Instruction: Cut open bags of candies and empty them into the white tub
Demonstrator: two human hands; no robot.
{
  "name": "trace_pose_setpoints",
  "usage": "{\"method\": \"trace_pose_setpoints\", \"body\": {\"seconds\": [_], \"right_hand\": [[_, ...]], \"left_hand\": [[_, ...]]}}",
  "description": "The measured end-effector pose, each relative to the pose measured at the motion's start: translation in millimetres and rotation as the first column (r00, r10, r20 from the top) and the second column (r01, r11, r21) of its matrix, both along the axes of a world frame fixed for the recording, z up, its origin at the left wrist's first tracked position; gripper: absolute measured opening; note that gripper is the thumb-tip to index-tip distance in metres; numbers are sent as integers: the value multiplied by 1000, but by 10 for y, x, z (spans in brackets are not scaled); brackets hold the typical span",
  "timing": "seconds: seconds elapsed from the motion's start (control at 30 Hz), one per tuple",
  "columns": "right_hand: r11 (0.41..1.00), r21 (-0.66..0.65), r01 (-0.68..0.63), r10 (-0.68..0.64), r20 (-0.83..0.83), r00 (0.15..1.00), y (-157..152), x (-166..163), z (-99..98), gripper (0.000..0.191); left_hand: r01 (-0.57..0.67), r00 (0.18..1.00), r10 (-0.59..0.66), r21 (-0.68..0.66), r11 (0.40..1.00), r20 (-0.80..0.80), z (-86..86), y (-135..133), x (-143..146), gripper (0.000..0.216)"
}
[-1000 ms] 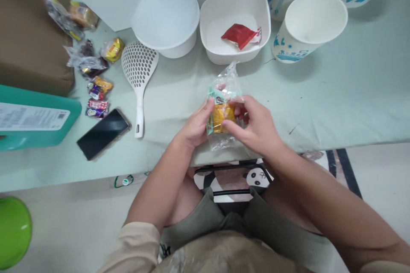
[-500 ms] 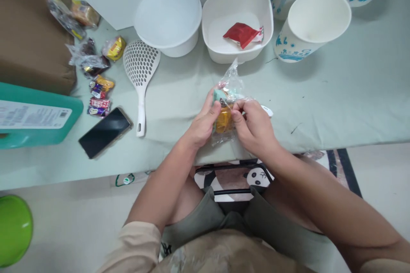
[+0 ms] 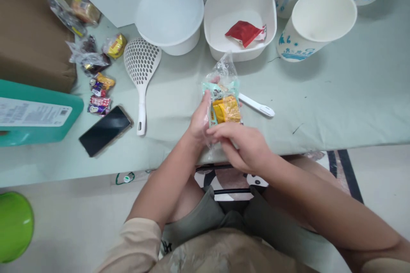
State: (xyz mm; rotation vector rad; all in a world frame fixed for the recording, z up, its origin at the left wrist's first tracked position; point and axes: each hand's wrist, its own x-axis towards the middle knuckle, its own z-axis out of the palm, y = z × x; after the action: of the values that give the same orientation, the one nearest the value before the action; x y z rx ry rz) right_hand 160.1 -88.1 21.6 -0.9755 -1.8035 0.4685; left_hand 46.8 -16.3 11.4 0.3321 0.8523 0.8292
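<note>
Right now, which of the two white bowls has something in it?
The square bowl, right of the round bowl: a red packet lies in it. The round one looks empty.

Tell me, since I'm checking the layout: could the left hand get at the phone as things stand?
Probably yes, once freed. The left hand holds the snack bag now; the phone lies uncovered on the table to its left, nothing between.
</note>
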Motion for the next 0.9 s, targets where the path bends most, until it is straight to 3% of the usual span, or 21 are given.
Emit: {"method": "trace_pose_setpoints", "body": {"seconds": [0.07,0.13,0.17,0.27,0.37,0.43,0.5,0.6,0.67,0.77,0.9], "right_hand": [[973,35,229,-230,20,973,37,55,-15,20],[915,-73,398,-396,34,918,74,112,-47,25],[890,-173,422,-422,39,906,86,131,-68,34],[813,-500,298,-364,-38,931,96,138,-135,64],[742,-661,107,-325,-217,920,92,113,-162,69],[734,-672,100,-357,-257,898,103,114,-158,66],[749,-628,210,-414,-197,889,130,136,-156,64],[777,-515,362,-475,-101,874,178,176,-181,64],[784,-475,400,-492,-81,867,201,188,-206,64],[773,-501,389,-491,-85,867,211,179,-221,62],[743,-635,212,-458,-251,853,204,152,-202,65]], "left_hand": [[3,997,-1,-30,1000,78,67,13,-1,47],[-20,994,25,-48,999,106,107,13,-3,47],[-30,993,36,-59,998,110,119,9,2,47],[-23,993,32,-82,996,115,141,-14,38,49],[21,996,-16,-51,998,92,123,-25,57,49],[70,996,-72,37,997,59,64,-12,31,57],[95,995,-97,175,980,2,-27,11,-23,73],[60,984,21,444,894,-175,-154,39,-110,82],[86,936,117,536,840,-333,-198,45,-145,65],[112,855,187,524,844,-484,-206,55,-165,30],[-99,926,234,410,907,-295,-138,116,-198,12]]}}
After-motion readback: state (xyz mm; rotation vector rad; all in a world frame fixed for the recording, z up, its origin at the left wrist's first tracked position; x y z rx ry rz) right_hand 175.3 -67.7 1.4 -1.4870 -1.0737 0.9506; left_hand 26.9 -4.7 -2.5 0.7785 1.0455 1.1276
